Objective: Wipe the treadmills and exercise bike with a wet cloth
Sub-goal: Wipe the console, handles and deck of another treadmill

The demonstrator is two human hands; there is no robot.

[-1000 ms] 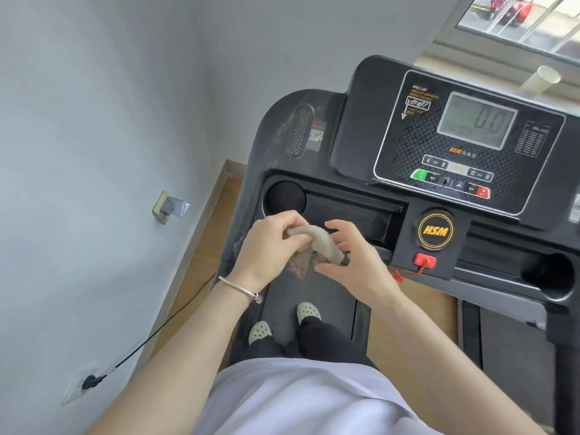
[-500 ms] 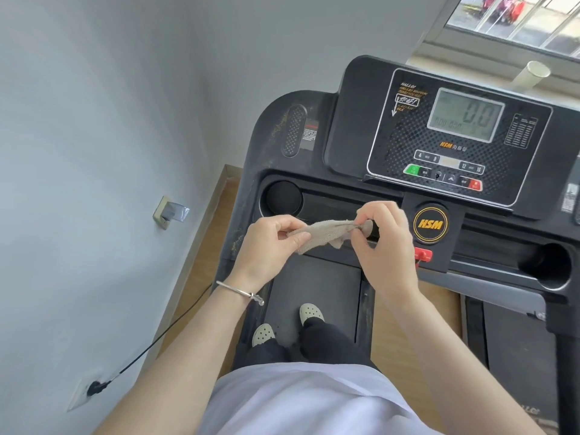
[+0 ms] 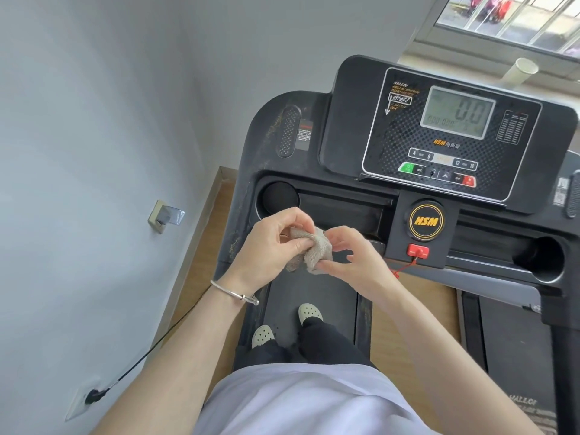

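Note:
A small beige-grey cloth [image 3: 314,251] is bunched between both hands, just in front of the black treadmill console [image 3: 354,142]. My left hand [image 3: 270,246] grips the cloth's left part with thumb and fingers. My right hand [image 3: 351,255] pinches its right and lower edge. Both hands hover above the console's front tray [image 3: 342,208] and the dark belt [image 3: 314,306], on which I stand in pale clogs. The display panel [image 3: 455,114] reads 0.0.
A second treadmill [image 3: 514,337] stands to the right across a strip of wooden floor [image 3: 411,321]. The grey wall [image 3: 94,152] is close on the left, with a power cable [image 3: 150,350] plugged into a socket [image 3: 81,400]. A window [image 3: 508,17] is at top right.
Half a second ago the cloth was stretched flat between my hands; now the hands have come together and the cloth is folded into a bunch.

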